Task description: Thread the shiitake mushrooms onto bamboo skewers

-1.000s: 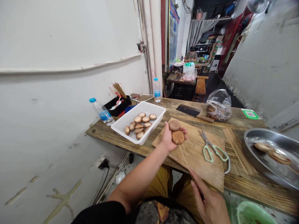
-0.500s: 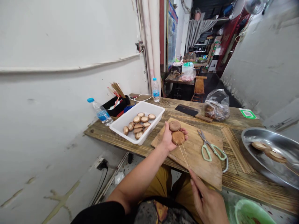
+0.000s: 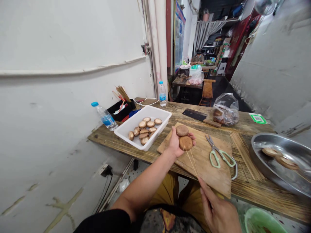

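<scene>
Two brown mushrooms, a near one [image 3: 185, 143] and a far one [image 3: 182, 130], lie caps up in my left hand [image 3: 174, 145], its fingers curled around them above the cutting board [image 3: 204, 165]. Two thin bamboo skewers [image 3: 193, 163] run from the near mushroom's edge down to my right hand [image 3: 217, 208], which pinches their lower ends. How deep the skewers go cannot be seen. Green-handled scissors [image 3: 216, 152] lie on the board, right of my hands. A white plastic tray [image 3: 159, 137] holding several mushrooms [image 3: 143, 131] stands to the left.
Loose skewers [image 3: 245, 155] lie beside a steel basin [image 3: 257, 161] holding mushrooms. A cleaver [image 3: 194, 114] and a plastic bag [image 3: 225, 110] are behind the board. Two water bottles [image 3: 162, 94] stand at the left and back. Below the table's right edge is a green bin [image 3: 250, 215]. A person [image 3: 199, 57] sits far back.
My right hand has shifted very slightly to the right and down with the skewers. My left hand and the mushrooms look almost the same.
</scene>
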The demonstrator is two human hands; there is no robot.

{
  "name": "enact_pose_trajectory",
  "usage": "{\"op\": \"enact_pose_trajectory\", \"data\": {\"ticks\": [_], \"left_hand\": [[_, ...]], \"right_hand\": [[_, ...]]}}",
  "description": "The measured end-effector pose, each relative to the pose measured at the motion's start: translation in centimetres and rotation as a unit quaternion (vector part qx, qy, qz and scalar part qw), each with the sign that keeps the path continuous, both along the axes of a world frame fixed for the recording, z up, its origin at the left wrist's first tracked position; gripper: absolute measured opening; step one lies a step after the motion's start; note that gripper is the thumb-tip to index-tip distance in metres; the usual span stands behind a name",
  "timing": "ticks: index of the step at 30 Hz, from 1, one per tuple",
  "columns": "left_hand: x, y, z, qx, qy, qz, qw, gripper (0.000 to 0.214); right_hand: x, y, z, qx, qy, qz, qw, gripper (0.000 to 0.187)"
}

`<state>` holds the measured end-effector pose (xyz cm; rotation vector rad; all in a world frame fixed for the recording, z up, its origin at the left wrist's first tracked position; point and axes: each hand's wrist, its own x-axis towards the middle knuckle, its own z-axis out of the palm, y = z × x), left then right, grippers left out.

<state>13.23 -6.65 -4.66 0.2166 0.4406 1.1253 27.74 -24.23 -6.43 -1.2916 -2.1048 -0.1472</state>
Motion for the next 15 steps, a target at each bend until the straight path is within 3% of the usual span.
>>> {"op": "enact_pose_trajectory", "data": {"ticks": [15], "left_hand": [[0.1, 0.2, 1.1, 0.013, 0.010, -0.004, 1.000, 0.072]], "right_hand": [[0.1, 0.5, 0.4, 0.012, -0.002, 0.020, 1.000, 0.036]]}}
